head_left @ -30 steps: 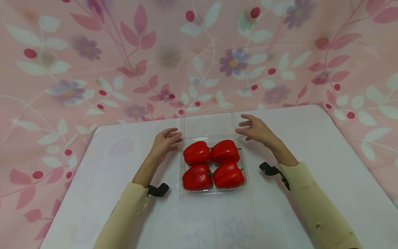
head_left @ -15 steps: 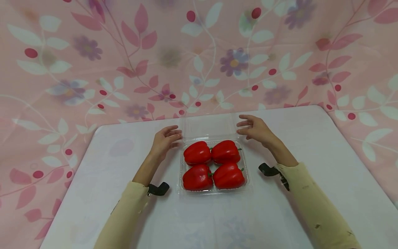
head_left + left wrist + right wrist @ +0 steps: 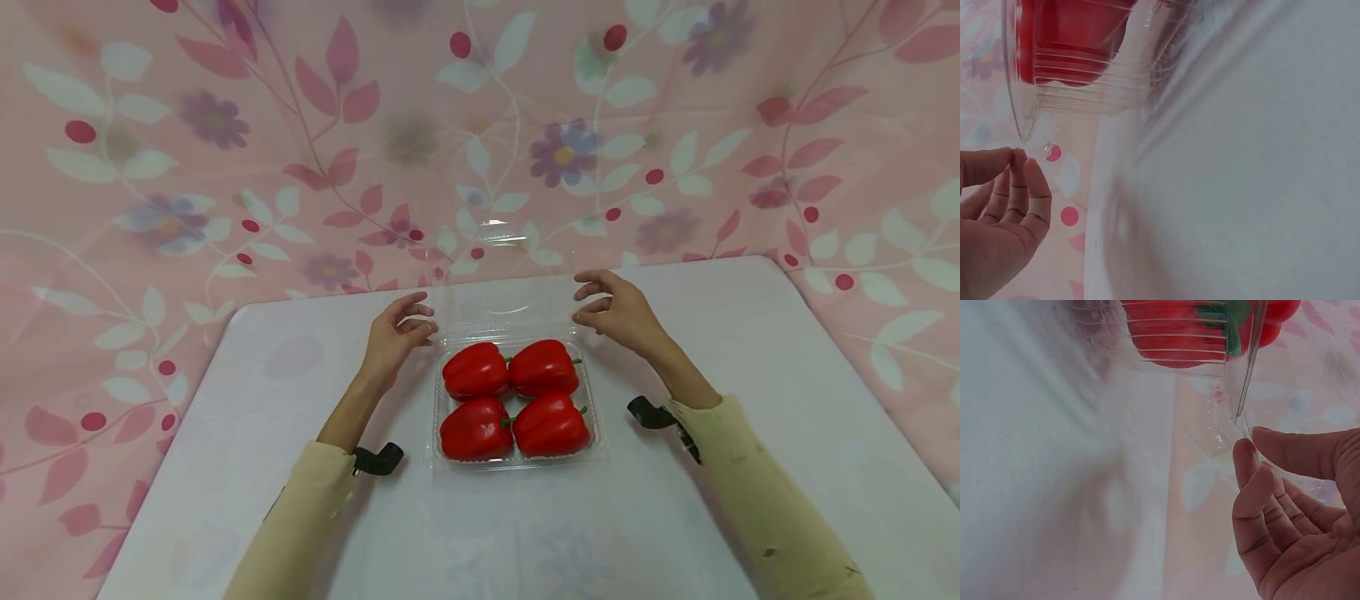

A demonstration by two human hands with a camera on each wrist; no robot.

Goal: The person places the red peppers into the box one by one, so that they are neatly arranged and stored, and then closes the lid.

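Note:
Several red bell peppers (image 3: 543,367) with green stems sit in two rows in a clear plastic clamshell container (image 3: 517,465), in the head view. Its transparent lid (image 3: 504,293) stands tilted up at the far side, faint against the cloth. At the lid's left edge, my left hand (image 3: 393,337) pinches with thumb and fingertips; the left wrist view shows this thumb (image 3: 985,165) meeting the index finger at the clear edge. On the opposite side, my right hand (image 3: 618,312) pinches the lid's right edge, its thumb (image 3: 1297,450) and index finger close together in the right wrist view.
White cloth covers the table (image 3: 300,375) around the container. A pink floral cloth (image 3: 360,125) hangs behind the table's far edge. Black wrist devices (image 3: 378,459) extend from both sleeves, on either side of the container.
The lid has tilted up from lying back; its upper edge now shows higher against the floral cloth. Both hands have closed thumb and fingers at its sides and shifted slightly.

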